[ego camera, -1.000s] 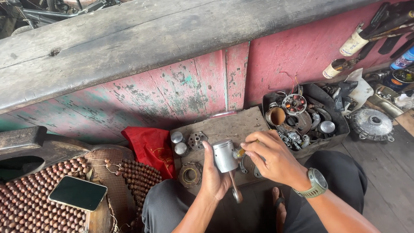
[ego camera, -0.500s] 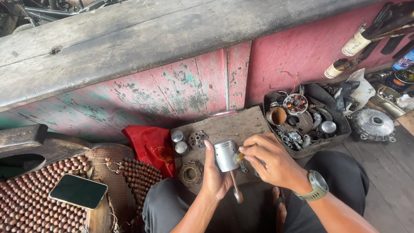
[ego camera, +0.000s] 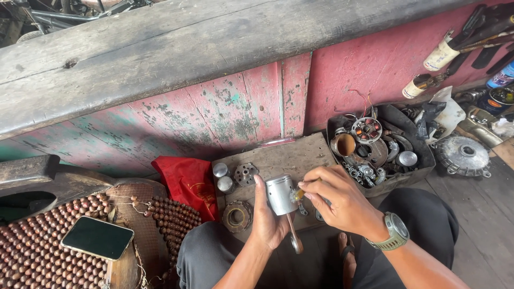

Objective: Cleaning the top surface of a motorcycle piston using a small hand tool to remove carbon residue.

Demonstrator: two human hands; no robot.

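Note:
My left hand (ego camera: 267, 219) grips a silver piston (ego camera: 280, 194) upright, its connecting rod (ego camera: 293, 235) hanging down below the palm. My right hand (ego camera: 337, 197), with a watch on the wrist, pinches a small yellowish part (ego camera: 298, 195) against the piston's side at the pin hole. Both hands are over a worn wooden board (ego camera: 284, 160) that lies on the floor in front of my knees. On the board sit two small silver caps (ego camera: 222, 176), a round gear-like part (ego camera: 246, 174) and a ring-shaped bearing part (ego camera: 236, 217).
A black tray (ego camera: 423, 160) of several engine parts stands to the right, with a round metal cover (ego camera: 462, 155) beyond it. A red cloth (ego camera: 187, 179) lies left of the board. A phone (ego camera: 96, 237) rests on a beaded seat mat (ego camera: 32, 251). A weathered painted plank wall (ego camera: 214, 112) rises ahead.
The piston has stayed in my left hand. My right hand's fingers have shifted slightly at the piston's side, still pressing the small part there.

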